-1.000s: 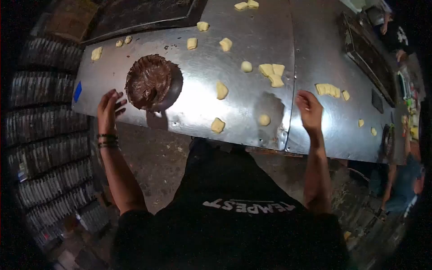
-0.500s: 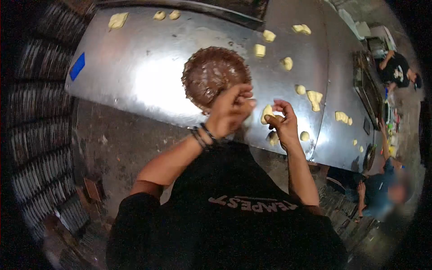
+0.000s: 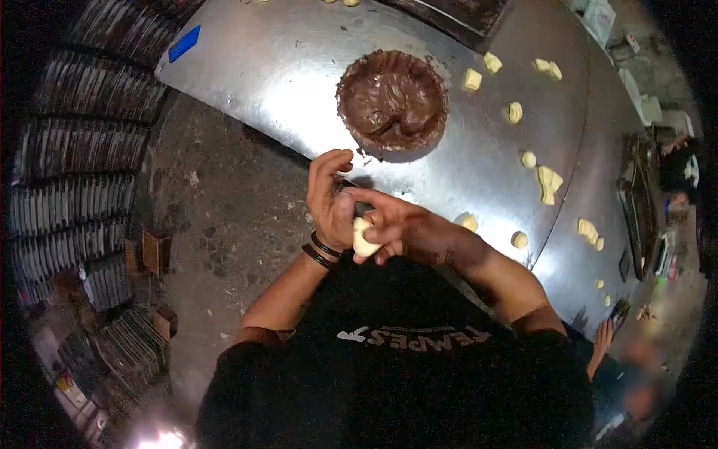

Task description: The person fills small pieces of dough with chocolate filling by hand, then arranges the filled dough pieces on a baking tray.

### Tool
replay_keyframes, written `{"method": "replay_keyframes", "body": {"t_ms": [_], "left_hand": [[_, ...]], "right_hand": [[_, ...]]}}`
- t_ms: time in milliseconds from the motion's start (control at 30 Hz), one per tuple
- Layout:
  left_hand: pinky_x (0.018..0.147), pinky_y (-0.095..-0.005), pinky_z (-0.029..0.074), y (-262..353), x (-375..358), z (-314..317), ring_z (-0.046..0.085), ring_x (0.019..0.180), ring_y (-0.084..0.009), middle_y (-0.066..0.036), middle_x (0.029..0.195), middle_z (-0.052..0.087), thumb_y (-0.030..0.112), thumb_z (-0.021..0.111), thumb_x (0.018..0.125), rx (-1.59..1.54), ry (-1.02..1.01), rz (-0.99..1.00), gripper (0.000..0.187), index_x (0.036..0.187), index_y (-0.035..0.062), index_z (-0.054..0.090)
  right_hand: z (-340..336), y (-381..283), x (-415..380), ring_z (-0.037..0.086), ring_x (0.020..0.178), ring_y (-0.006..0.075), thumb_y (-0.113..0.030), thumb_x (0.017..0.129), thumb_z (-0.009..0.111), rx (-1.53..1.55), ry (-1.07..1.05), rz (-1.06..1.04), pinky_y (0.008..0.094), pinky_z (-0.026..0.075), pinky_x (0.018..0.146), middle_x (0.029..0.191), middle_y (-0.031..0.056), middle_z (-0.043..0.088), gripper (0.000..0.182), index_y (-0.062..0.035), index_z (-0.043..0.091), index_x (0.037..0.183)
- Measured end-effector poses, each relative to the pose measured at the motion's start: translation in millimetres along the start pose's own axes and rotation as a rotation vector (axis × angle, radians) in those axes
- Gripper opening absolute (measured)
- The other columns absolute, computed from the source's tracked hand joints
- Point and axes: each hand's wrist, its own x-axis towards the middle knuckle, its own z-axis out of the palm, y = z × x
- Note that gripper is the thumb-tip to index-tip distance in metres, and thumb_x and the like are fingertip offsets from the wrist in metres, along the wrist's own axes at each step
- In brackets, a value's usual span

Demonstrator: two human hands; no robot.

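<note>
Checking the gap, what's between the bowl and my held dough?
In the head view, a strip of table, then fingers of your right hand, lie between bowl and dough.

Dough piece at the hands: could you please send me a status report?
Right hand holding dough piece. Left hand close beside it, grip unclear. Brown-smeared bowl on metal table beyond, nothing seen in the way.

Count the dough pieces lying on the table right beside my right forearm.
2: the nearer piece shows just past your right forearm; the rounder piece sits near the table seam. Your arm could be hiding more.
</note>
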Motion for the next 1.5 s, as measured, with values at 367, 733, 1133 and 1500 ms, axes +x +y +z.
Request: {"method": "replay_keyframes", "body": {"t_ms": [367, 733, 1133, 1500], "left_hand": [[0.085, -0.0378, 0.044, -83, 40, -3, 0.048, 0.115, -0.0330, -0.016, 0.140, 0.028, 0.055, 0.034, 0.093, -0.747, 0.188, -0.825, 0.071, 0.140, 0.0019, 0.021], [0.100, -0.0428, 0.033, -91, 83, -23, 0.043, 0.116, -0.0317, -0.016, 0.143, 0.023, 0.050, 0.030, 0.095, -0.919, -0.082, -0.960, 0.066, 0.140, 0.0039, 0.018], [0.084, -0.0254, 0.044, -8, 121, 10, 0.057, 0.094, -0.0136, -0.007, 0.104, 0.061, 0.030, 0.040, 0.098, -0.660, -0.654, -0.431, 0.041, 0.116, -0.0033, 0.056], [0.059, -0.0206, 0.047, -21, -29, 37, 0.058, 0.073, -0.0090, -0.006, 0.090, 0.064, 0.006, 0.053, 0.089, -0.833, -0.309, -0.960, 0.017, 0.104, 0.0017, 0.060]], "right_hand": [[-26, -68, 85, 0.062, 0.084, 0.0358, -0.008, 0.080, 0.057, -1.596, 0.890, -0.462, 0.0424, 0.048, 0.073, 0.088, 0.0207, 0.064, 0.023, -0.0021, 0.060, 0.102], [-50, -78, 100, 0.060, 0.078, 0.0148, -0.006, 0.087, 0.056, 0.115, 0.754, -0.370, 0.0250, 0.051, 0.065, 0.102, 0.0092, 0.061, 0.024, -0.0050, 0.054, 0.111], [-42, -66, 39, 0.061, 0.082, 0.0245, 0.000, 0.082, 0.056, 0.331, 0.177, -0.769, 0.0284, 0.055, 0.068, 0.118, 0.0165, 0.053, 0.053, -0.0089, 0.040, 0.131], [-97, 28, -58, 0.065, 0.090, 0.0274, 0.007, 0.087, 0.040, 0.557, 0.503, -0.187, 0.0308, 0.058, 0.070, 0.108, 0.0227, 0.057, 0.031, 0.0053, 0.046, 0.118]]}}
